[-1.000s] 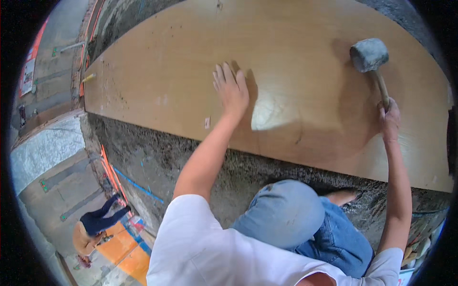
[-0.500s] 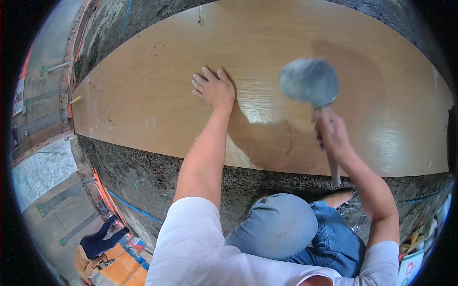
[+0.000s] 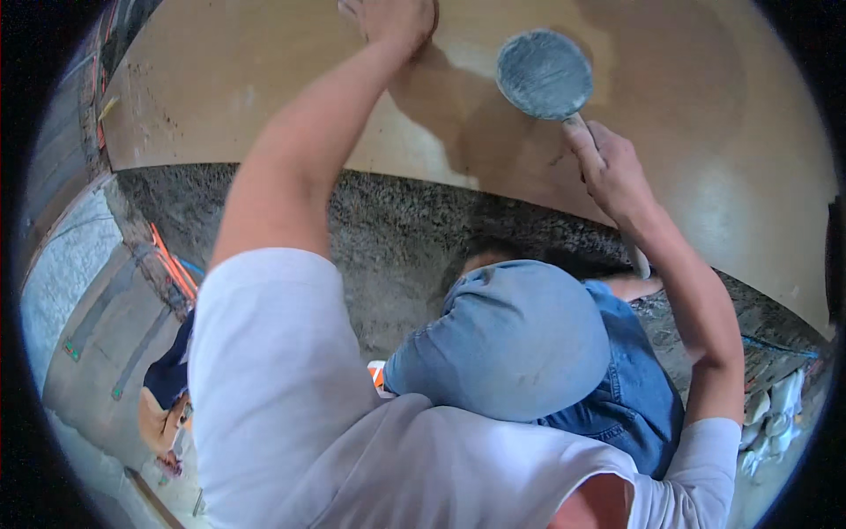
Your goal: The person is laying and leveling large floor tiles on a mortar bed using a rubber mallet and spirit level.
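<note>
A large tan wood-look panel (image 3: 238, 97) fills the upper view, over dark, rough grey mortar (image 3: 379, 229). My left hand (image 3: 397, 22) rests on the panel at the top edge of the picture, fingers apart and partly hidden. My right hand (image 3: 608, 167) grips the handle of a mallet. The mallet head (image 3: 544, 72) is round-faced, coated in grey dust, and held over the panel to the right of my left hand. My bent knee (image 3: 520, 335) in blue jeans is below the panel.
At lower left a co-worker (image 3: 163, 397) in dark trousers bends over the floor. Orange conduits (image 3: 172, 260) run near a pale wall strip (image 3: 66, 251) at left. White sacks (image 3: 775, 414) are piled at lower right. A blue pipe (image 3: 775, 348) runs at right.
The mallet has swung leftward from the right of the panel toward my left hand, first blurred, now sharper. My left hand and the panel appear higher in the picture as the view shifted.
</note>
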### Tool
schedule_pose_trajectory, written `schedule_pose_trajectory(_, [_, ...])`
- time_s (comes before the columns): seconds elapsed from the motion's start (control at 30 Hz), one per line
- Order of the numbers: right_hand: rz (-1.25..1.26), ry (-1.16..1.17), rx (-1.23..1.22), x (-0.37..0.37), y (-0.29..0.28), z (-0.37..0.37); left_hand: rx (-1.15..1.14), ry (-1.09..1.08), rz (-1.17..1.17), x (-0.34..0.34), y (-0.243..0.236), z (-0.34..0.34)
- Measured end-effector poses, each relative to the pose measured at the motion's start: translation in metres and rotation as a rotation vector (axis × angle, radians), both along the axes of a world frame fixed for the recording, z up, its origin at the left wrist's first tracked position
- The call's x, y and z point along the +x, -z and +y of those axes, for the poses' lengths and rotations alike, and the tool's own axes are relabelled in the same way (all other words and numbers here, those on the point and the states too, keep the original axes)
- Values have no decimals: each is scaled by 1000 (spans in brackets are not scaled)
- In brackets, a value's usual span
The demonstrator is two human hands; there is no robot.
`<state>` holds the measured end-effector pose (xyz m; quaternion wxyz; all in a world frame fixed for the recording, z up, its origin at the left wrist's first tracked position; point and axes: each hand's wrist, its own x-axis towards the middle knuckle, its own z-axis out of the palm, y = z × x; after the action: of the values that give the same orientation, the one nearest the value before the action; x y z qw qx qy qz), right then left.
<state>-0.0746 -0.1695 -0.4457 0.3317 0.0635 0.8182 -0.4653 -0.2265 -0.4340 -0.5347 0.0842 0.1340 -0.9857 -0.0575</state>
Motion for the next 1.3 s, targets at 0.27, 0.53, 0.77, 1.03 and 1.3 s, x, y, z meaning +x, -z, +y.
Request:
schedule_pose_trajectory(0.27, [144,-109,-34,19,11,-17,49,184,40,14,0,-15])
schedule_pose_trajectory(0.53, [140,-113,22,39,5,-13,91,157,0,14,-11,-26])
schedule_pose_trajectory(0.77, [-186,98,87,48,7,55,-408,491,-78,-1,8,-49])
schedule_pose_trajectory(1.03, [86,457,94,114,-18,141,-4,323,6,9,4,-38])
schedule_pose_trajectory(1.3, [-9,1143,-128,127,-11,183,-236,415,-44,-3,13,-75])
